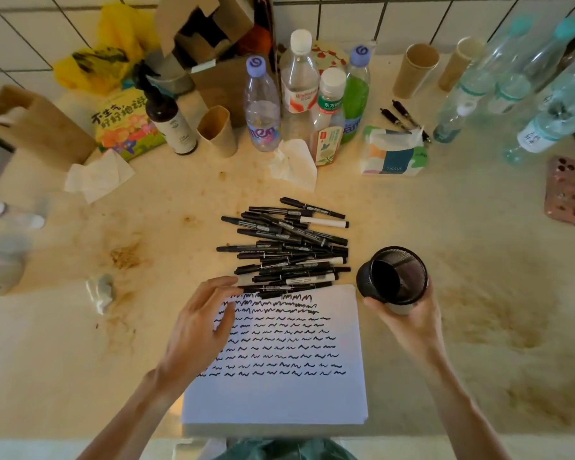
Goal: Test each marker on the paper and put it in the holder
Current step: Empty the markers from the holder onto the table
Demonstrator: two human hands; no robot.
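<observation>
The worktop (445,207) was crowded: bottles, paper cups and a tissue pack lined the back, so a careless sweep of either arm could have tipped something into the work area. The stack of paper (279,396) lay at the near edge, its top sheet covered with rows of black squiggles down to about two thirds of its length; only the bottom strip was bare, so new test marks risked landing over old ones and hiding a dry marker.

The pile of markers (286,247) sat just beyond the paper, its nearest pens overlapping the top edge. They lay loosely crossed, so pulling one from below would likely have rolled others across the sheet or towards the holder (392,277). That black mesh cup looked empty and was tilted with its mouth towards the camera, just right of the paper's top corner. Anything dropped in at that angle could have slid out again.

The right hand (409,313) cradled the holder from below, its fingers wrapped around the base. The left hand (196,327) rested over the paper's upper left, fingers spread and loose, gripping nothing, tips touching the nearest marker's end.
</observation>
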